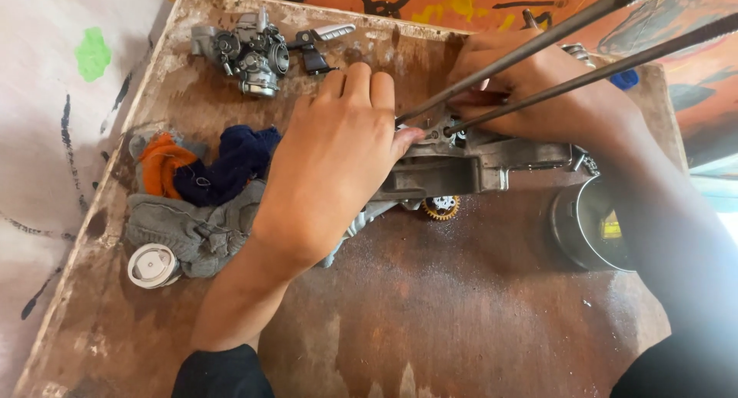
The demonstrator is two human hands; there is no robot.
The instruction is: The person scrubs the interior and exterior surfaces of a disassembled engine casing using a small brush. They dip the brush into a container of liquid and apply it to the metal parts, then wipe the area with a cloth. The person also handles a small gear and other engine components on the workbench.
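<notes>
bench (477,306): big worn wooden top, rusty-brown and stained, carries everything here.

engine casing (461,167): grey cast-metal part lying roughly mid-bench, long axis running left to right. It sits straight ahead of both hands, so neither really has to reach.

two long rods (584,44): thin dark studs that seem to start at the top of the casing and slant up and off to the upper right, near enough parallel. They cross right over the right hand.

left hand (330,167): palm down over the casing's left end, fingers curled, thumb tip pressing on the casing right by the foot of the rods. Looks like it's bracing the part more than gripping it.

right hand (538,90): behind the casing on its far side, fingers bunched down near where the rods meet the metal. Can't tell what it's pinching, if anything, the rods and knuckles hide it.

rags (200,190): heap of grey, navy and orange cloth just left of the left hand, touching the wrist area.

round metal tin (588,225): near the casing's right end.

carburettor (246,52): far left corner, well apart from both hands.

small gear (441,207): brassy toothed wheel peeking out under the casing's near edge.
</notes>
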